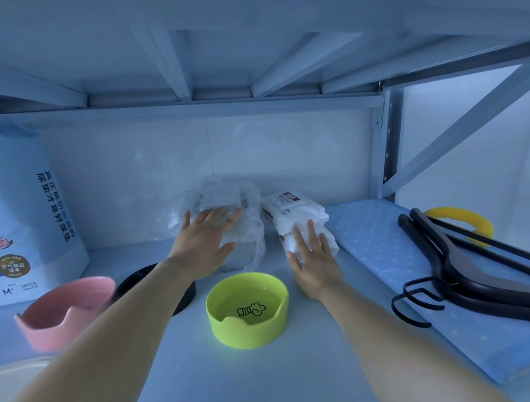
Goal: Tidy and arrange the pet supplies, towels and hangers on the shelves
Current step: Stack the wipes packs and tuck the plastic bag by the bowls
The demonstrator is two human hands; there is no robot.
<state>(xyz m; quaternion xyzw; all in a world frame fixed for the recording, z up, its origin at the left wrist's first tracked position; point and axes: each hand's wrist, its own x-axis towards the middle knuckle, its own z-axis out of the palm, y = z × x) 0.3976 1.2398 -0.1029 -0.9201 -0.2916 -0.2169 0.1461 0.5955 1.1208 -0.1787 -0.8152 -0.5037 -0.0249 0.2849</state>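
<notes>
A green bowl [248,310] sits nearest on the shelf [255,379]. Beyond it the left hand [208,243] lies flat, fingers [214,218] spread, on a clear-wrapped bundle [222,201]. The right hand [314,258] rests straight fingers [310,232] on white towel packs [293,213] just beside it.

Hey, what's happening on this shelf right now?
A person is reaching into a shelf with both hands. The left hand lies flat on a clear plastic-wrapped bundle, and the right hand rests flat on a stack of white packs beside it. A green bowl and a pink bowl sit in front; black hangers lie on a blue padded board at the right.
</notes>
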